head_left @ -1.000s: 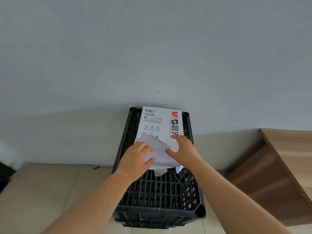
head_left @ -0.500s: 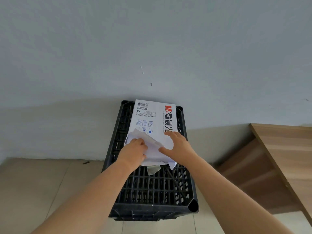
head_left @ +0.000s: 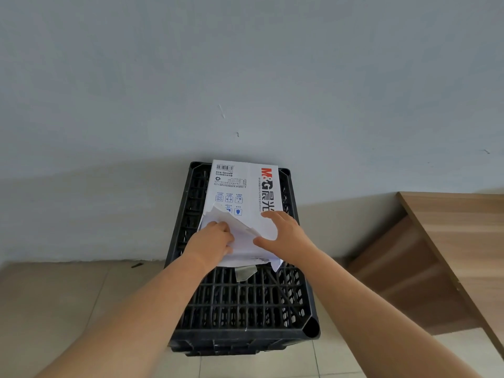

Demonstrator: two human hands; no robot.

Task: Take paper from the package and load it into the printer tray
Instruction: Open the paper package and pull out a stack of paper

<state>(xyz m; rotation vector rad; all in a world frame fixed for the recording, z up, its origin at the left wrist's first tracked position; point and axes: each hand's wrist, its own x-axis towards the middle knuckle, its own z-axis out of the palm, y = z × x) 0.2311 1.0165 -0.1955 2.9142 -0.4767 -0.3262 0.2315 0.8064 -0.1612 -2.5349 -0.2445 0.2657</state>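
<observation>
Paper package (head_left: 242, 192) is seen lying flat on top of an upturned black crate (head_left: 245, 301) that stands on the tiled floor against the wall; its long axis runs from 6 to 12 o'clock, the barcode end at 12 against the wall and the torn-open end at 6, nearest the person. At that near end the white wrapper flap (head_left: 240, 227) is lifted and crumpled, and a loose grey strip (head_left: 245, 272) hangs over the crate's grid just below it. The left hand (head_left: 211, 241) is set at the package's 7 o'clock corner with fingers curled into the opened wrapper; whether sheets or only wrapper are gripped cannot be told, as the fingertips are hidden. The right hand (head_left: 286, 236) is laid nearly flat and spread on the package at about 5 o'clock, pressing it down and closed on nothing. Both hands are touching the near end, so neither is markedly nearer; the sheets would be expected to slide out toward 6 o'clock, along the long axis, while the right hand holds the pack steady. A wooden worktop (head_left: 458, 230) is visible well apart at 3 o'clock. No printer or tray is in view, so the loading step is judged to lie wholly ahead.
</observation>
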